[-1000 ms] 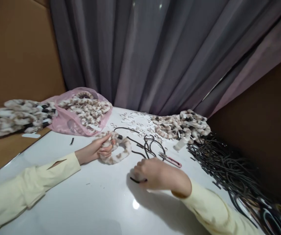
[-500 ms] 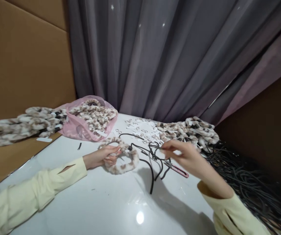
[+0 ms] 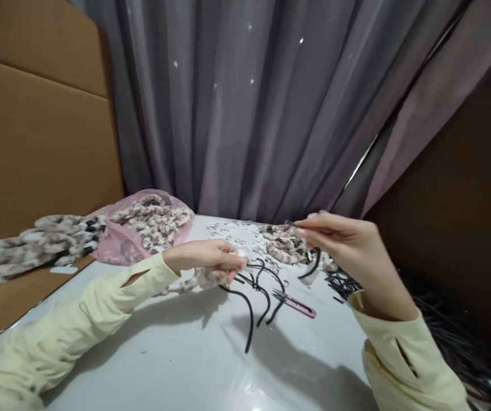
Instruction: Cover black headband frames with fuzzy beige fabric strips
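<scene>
Plush strip lifted off the table, black cord raised in the other hand

Half a second ago the brown-spotted white plush strip (image 3: pixel 208 278) lay in open rings on the white table (image 3: pixel 177 359); now its front end is up in the left hand (image 3: pixel 212 257) and the rest trails down behind the fingers, the rings no longer readable. The right hand (image 3: pixel 340 235) was over the tangle of loose black cords (image 3: pixel 268 301) then; it is now higher, before the right-hand plush pile (image 3: pixel 284 251), with a black cord (image 3: pixel 313 264) hanging below the palm. The pink-handled thread snips (image 3: pixel 296 303) remain on the table beside the tangle.

The left forearm reaches in from the lower left, nearly straight at the wrist, palm turned down; thumb and fingers pinch the plush close to its whitish tip. The right forearm rises from the lower right and bends at the wrist, so that the hand points left. Its thumb and forefinger are pressed together on a dark bit of cord; how the other fingers close cannot be told. The two hands are well apart.
</scene>
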Action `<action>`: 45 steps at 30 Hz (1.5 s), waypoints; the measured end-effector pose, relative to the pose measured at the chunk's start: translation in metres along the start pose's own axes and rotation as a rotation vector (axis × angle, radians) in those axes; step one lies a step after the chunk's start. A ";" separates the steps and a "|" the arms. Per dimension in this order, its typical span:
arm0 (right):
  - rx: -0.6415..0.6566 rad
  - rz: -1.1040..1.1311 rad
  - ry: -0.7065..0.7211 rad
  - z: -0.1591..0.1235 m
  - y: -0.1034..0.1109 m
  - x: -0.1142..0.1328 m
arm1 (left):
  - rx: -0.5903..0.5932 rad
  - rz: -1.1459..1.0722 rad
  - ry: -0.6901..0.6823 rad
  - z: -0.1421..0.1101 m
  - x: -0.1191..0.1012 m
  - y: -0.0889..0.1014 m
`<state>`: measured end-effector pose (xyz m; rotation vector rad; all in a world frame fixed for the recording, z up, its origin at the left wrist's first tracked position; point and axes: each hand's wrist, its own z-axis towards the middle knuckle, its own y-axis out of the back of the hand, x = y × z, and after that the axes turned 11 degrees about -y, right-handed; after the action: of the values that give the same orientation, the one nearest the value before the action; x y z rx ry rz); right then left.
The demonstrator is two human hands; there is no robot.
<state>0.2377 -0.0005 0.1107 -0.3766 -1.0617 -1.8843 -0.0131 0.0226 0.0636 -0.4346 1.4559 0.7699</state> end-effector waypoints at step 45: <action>0.142 -0.069 0.244 -0.025 -0.060 0.006 | -0.105 0.285 -0.008 -0.016 -0.014 -0.031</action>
<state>0.1884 -0.0114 0.0686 -0.0265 -1.0450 -1.8473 -0.0025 -0.0127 0.0705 -0.3059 1.4923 1.0775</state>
